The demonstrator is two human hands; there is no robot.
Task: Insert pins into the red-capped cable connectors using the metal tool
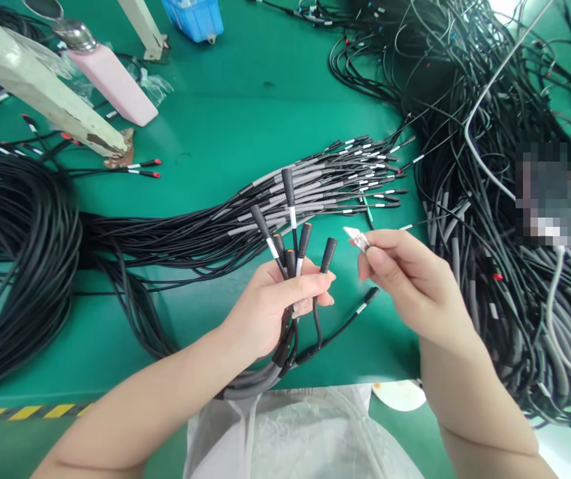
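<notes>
Here the left hand (270,306) clenches a cable bundle (292,249), right hand (405,279) fingers pinching a small, indistinct label (356,238).

Matt black rubbery cables (292,219)

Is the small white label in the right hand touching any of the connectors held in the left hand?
Apart. The head view shows green table between the white label pinched by the right hand and the nearest connector fanned up from the left hand.
</notes>
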